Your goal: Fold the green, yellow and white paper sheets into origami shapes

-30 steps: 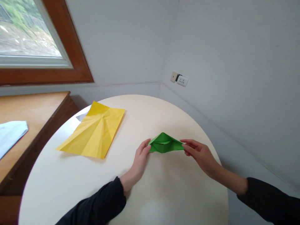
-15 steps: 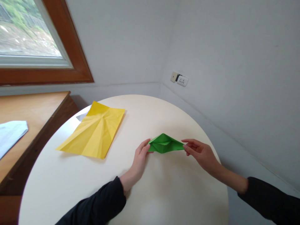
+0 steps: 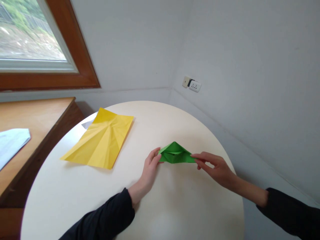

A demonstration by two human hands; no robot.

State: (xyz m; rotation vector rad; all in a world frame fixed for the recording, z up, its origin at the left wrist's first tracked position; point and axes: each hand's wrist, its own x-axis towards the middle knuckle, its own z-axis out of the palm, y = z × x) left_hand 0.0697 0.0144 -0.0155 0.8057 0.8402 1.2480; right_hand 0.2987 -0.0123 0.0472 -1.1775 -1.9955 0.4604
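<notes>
A folded piece of green paper (image 3: 175, 156) is stretched between my two hands over the white round table (image 3: 160, 206). It has a pointed top, a flat lower edge and a narrow opening across its middle. My left hand (image 3: 150, 166) pinches its left end, thumb in front and fingers partly hidden behind. At the right end my right hand (image 3: 212, 165) grips the narrow tip between thumb and index finger. Both ends of the paper are partly covered by fingers.
A creased yellow paper sheet (image 3: 105, 143) lies on the table's left side, partly over a small whitish piece (image 3: 86, 124). Further left, a wooden desk (image 3: 45, 111) holds a light blue folded item (image 3: 13, 141). A wall socket (image 3: 195, 86) is behind the table.
My right hand's index finger has come down onto the green paper's right tip, slightly further left. The opening in the paper's middle looks a little changed. My left hand stays in place.
</notes>
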